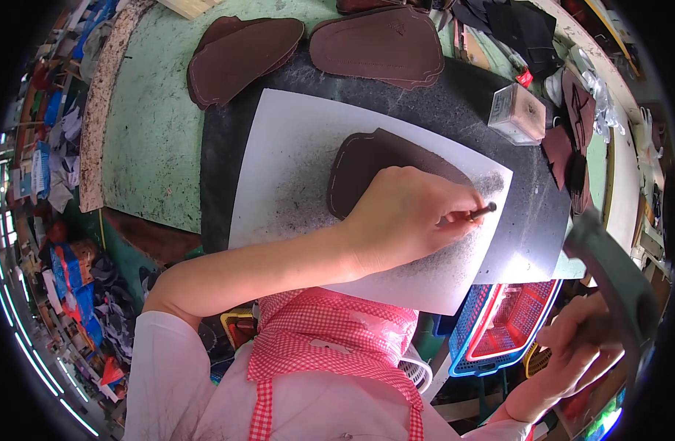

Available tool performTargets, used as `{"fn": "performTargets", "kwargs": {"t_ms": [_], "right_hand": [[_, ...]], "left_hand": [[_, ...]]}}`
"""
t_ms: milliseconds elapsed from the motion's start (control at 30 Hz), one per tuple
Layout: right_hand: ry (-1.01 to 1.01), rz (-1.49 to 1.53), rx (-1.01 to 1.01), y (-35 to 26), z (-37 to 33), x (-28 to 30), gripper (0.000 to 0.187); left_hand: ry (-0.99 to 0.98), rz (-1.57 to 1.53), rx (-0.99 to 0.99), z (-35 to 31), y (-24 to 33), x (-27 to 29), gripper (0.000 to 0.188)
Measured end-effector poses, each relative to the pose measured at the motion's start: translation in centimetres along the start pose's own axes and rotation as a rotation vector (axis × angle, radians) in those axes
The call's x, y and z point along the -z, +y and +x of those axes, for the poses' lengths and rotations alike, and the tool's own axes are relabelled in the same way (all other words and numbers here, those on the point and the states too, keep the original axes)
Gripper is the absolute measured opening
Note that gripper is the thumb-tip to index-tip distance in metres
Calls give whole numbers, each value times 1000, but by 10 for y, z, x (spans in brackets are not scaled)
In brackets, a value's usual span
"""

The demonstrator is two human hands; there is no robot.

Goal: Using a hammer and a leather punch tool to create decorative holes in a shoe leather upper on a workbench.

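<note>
On a white board (278, 147) speckled with dark marks lies a dark brown leather piece (359, 165) with a line of pale marks along its edge. My left hand (411, 209) rests over its right part and hides much of it. Between the closed fingers is a slim dark metal punch (487, 210), seen nearly end-on; where its tip meets the leather is hidden. Off the bench's right side, my right hand (576, 342) grips a dark hammer (620, 268), raised beside the board and apart from the punch.
A black slab (223, 154) underlies the board on the green bench (150, 140). Stacked brown leather pieces (378, 48) lie at the back. A clear square box (517, 114) and leather scraps (572, 140) sit to the right. Blue and red baskets (503, 323) stand below the near edge.
</note>
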State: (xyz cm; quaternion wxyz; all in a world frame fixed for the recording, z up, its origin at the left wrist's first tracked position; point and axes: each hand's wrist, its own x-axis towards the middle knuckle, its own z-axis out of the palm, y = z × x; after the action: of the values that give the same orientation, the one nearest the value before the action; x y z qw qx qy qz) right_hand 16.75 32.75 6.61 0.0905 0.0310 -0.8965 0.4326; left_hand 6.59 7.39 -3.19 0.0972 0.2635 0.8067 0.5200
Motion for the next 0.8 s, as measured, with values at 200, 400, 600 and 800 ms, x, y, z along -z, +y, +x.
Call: {"fn": "performTargets", "kwargs": {"t_ms": [200,400,600,800], "right_hand": [[-328,-15,-130,-14,6,-29,34],[41,123,-223,-2,-12,-25,53],[-239,-41,-294,-32,5,-20,54],[-144,188,-136,-12,2,-30,40]], "left_hand": [[-28,-82,-43,-6,-10,3,16],[-69,-324,165,-5,-10,5,13],[-33,146,-174,-7,1,6,17],[-62,-259,91,-4,-12,8,12]]}}
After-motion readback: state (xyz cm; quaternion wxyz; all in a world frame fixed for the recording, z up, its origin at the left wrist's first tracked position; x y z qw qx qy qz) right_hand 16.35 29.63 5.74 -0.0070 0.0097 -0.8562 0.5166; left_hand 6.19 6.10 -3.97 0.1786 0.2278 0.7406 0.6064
